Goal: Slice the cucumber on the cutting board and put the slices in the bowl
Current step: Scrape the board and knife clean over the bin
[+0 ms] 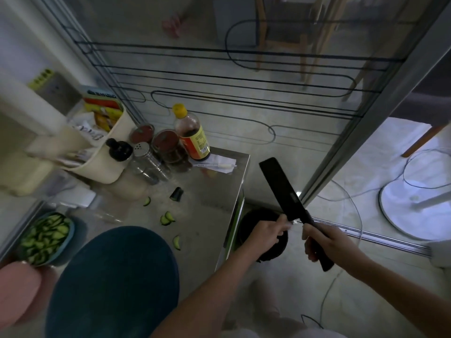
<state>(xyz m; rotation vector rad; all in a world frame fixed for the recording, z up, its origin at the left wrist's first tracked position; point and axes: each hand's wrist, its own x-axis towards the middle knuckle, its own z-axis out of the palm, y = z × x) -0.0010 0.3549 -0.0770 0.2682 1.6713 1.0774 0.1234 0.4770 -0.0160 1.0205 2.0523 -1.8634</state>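
Observation:
My right hand point(322, 242) grips the handle of a black cleaver point(283, 189), held off the counter's right edge over a dark bin point(258, 215) on the floor. My left hand point(266, 231) pinches the blade near its base. A blue bowl point(70, 230) full of cucumber slices point(46, 236) sits at the left. A few loose slices point(167, 218) and a dark cucumber end point(176, 193) lie on the steel counter point(210, 191). A large dark blue round shape point(114, 281) covers the counter's near part; I cannot tell whether it is the cutting board.
Sauce bottle point(192, 135), jars point(168, 147), a shaker point(144, 157) and a cream caddy point(97, 152) crowd the counter's back left. A glass partition stands behind. A white fan base point(415, 211) and cables lie on the floor at right.

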